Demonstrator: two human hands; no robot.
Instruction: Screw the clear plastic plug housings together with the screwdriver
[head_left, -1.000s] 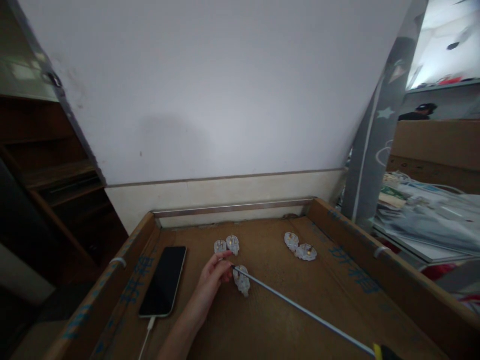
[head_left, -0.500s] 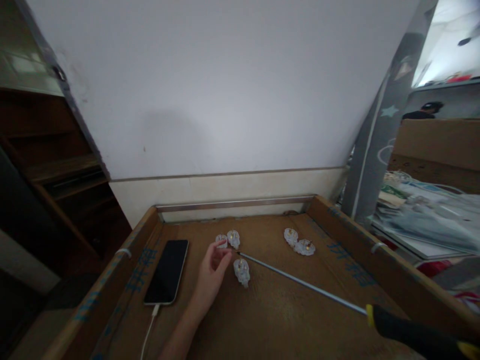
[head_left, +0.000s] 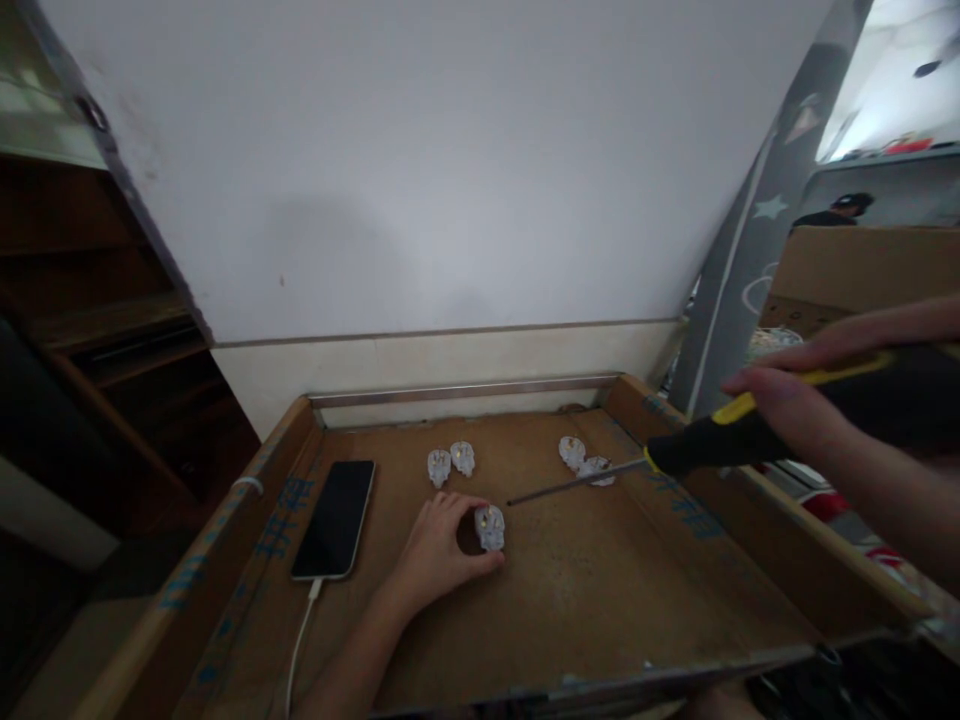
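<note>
Head view, the only angle I've got: the left hand [head_left: 442,550] has thumb and fingers pinched around a clear plug piece [head_left: 490,530], prongs facing up, near the middle of a cardboard tray [head_left: 585,590]. The right hand [head_left: 862,480] is wrapped around the handle of a black-and-yellow screwdriver [head_left: 686,447], tip just right of that plug piece, looks like not touching it. Two similar pieces [head_left: 463,459] sit side by side further back, and another pair [head_left: 572,452] is over to the right, one partly behind the shaft. Phone [head_left: 334,520] lies on the left, white cable [head_left: 302,640] plugged in.
</note>
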